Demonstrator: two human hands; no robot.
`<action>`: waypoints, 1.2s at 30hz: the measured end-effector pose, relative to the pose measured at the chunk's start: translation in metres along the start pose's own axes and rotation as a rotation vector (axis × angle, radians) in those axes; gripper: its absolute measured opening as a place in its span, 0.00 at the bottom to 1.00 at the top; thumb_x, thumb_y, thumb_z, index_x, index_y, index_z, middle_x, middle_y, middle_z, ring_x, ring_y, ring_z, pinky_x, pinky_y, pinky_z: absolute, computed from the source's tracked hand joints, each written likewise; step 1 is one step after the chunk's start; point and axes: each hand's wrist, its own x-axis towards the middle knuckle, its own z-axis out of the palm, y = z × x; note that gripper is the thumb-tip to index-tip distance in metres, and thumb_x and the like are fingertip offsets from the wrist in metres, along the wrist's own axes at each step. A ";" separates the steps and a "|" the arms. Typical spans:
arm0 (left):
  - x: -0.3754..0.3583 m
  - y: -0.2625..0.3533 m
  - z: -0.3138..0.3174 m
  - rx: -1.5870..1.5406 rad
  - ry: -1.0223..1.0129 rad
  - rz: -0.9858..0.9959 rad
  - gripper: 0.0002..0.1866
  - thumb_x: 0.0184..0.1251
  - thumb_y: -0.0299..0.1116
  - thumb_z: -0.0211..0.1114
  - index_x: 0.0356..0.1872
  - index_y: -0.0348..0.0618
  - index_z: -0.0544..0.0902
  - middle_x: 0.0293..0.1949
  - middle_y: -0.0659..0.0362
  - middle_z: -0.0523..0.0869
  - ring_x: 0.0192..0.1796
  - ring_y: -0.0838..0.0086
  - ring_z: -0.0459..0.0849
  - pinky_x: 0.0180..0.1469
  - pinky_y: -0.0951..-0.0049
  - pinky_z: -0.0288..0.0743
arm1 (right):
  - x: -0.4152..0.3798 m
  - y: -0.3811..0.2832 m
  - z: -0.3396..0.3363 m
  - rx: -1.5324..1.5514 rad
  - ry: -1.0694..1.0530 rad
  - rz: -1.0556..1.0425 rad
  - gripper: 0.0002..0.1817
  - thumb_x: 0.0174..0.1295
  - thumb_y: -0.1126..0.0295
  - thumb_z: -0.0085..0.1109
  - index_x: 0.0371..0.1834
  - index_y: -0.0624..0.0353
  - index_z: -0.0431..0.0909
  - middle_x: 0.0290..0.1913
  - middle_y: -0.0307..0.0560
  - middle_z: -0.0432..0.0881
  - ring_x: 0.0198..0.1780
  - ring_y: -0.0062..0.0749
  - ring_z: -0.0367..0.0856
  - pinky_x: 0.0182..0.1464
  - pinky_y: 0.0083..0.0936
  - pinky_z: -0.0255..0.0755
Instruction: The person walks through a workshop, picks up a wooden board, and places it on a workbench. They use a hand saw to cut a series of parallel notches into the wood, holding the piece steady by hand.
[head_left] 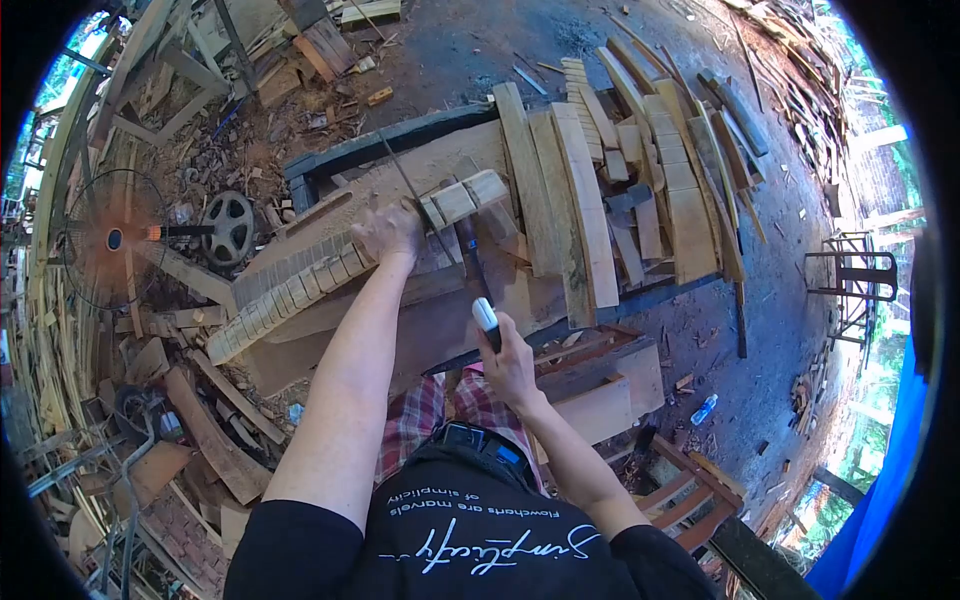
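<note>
A long curved wooden piece, cut with several cross slots, lies diagonally over the work surface. My left hand grips it from above near its upper right part, its fingers slightly blurred. Just right of that hand, a thin dark blade crosses the wood. Closer to my body, my right hand is closed around a tool's handle, white and black. The tool's dark shaft points up toward the wood, its far end partly hard to make out beside the piece.
Long planks and curved boards are stacked right of the work surface. A spoked wheel and a round fan stand at the left. At the lower right are a bottle and a slatted wooden frame. Scraps cover the ground.
</note>
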 end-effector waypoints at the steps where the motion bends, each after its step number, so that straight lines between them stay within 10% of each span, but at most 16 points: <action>1: 0.000 -0.002 0.006 -0.002 -0.002 0.000 0.23 0.66 0.50 0.49 0.27 0.48 0.88 0.33 0.55 0.88 0.43 0.62 0.83 0.46 0.58 0.62 | -0.004 -0.001 -0.005 -0.002 -0.020 0.014 0.14 0.63 0.68 0.59 0.48 0.56 0.68 0.32 0.61 0.79 0.35 0.62 0.78 0.32 0.46 0.71; 36: -0.001 -0.006 -0.004 -0.183 0.051 0.016 0.18 0.70 0.42 0.45 0.33 0.48 0.82 0.37 0.55 0.84 0.45 0.64 0.81 0.47 0.58 0.64 | -0.042 -0.004 -0.047 0.051 -0.067 0.137 0.17 0.61 0.68 0.62 0.52 0.57 0.72 0.35 0.59 0.80 0.37 0.54 0.82 0.37 0.37 0.74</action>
